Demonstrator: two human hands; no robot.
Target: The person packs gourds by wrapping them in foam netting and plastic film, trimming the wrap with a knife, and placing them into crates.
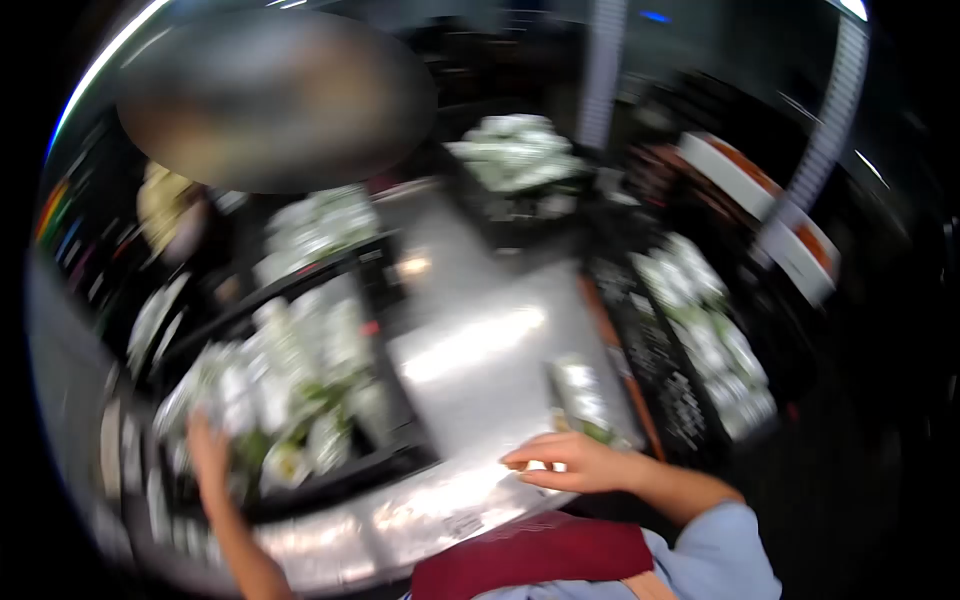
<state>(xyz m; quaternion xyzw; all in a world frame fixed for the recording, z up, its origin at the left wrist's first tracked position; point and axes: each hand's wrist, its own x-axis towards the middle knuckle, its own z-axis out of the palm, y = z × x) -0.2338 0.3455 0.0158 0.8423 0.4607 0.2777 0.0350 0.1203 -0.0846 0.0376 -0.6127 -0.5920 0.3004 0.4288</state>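
Note:
At the left, my left hand (208, 455) reaches over the near left side of a black crate (405, 455). It touches or nearly touches the wrapped vegetables (290, 345) packed inside, white and green in clear film; blur hides the exact contact and its fingers. My right hand (570, 462) hovers over the metal table (480, 340) near its front edge. Its fingers stretch leftward, slightly apart, with nothing visible held. Just beyond that hand, a single wrapped bundle (580, 392) of white and green vegetable lies on the table. The exact kind of vegetable is too blurred to tell.
Another heap of wrapped vegetables (318, 230) sits behind the near crate. A dark crate at the back holds more packs (515, 150). To the right are further wrapped packs (705, 340) in a black crate, and white boxes (730, 178). A blurred oval covers the upper left.

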